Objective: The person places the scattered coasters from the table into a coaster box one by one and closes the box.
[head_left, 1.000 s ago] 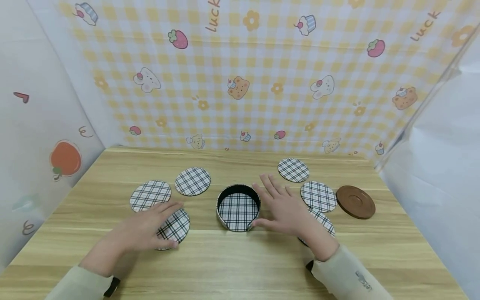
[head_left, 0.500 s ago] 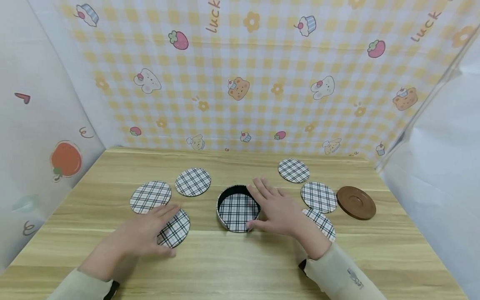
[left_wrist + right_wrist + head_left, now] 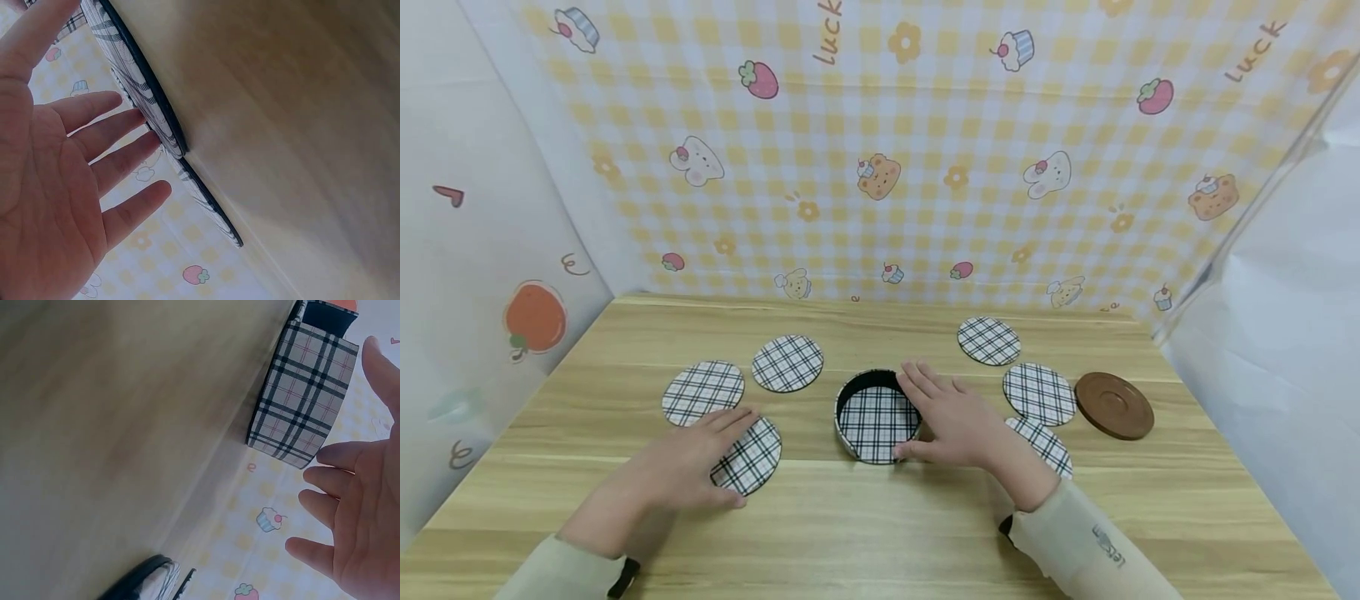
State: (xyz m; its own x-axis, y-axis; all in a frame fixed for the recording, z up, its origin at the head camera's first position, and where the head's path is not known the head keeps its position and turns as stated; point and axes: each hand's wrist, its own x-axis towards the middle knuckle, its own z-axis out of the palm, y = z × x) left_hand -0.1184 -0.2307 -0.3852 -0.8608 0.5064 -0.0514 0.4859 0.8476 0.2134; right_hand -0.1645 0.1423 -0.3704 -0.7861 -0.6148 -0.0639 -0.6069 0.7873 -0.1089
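Note:
My left hand (image 3: pixel 688 462) hovers with spread, straight fingers over the left part of a round plaid coaster (image 3: pixel 758 457) at the front left. In the left wrist view its fingertips lie close to the edge of a coaster (image 3: pixel 140 81); contact is unclear. A round plaid holder (image 3: pixel 867 380), black inside with a gap in its front wall, stands mid-table. Plaid also covers its floor. My right hand (image 3: pixel 955 429) is at the holder's right side, fingers extended and thumb near the front gap. The right wrist view puts its fingertips beside the outer wall of the holder (image 3: pixel 303 394).
Two plaid coasters, one at the left (image 3: pixel 703 393) and one farther back (image 3: pixel 787 364), lie flat. On the right are three more: back (image 3: pixel 988 340), middle (image 3: pixel 1039 394) and front (image 3: pixel 1047 446), the last partly under my forearm. A brown disc (image 3: pixel 1114 406) lies far right.
My right hand has moved left, from beside the holder to over its right rim. The left hand has drawn back slightly, its thumb shifting toward me. Coasters and holder have stayed put.

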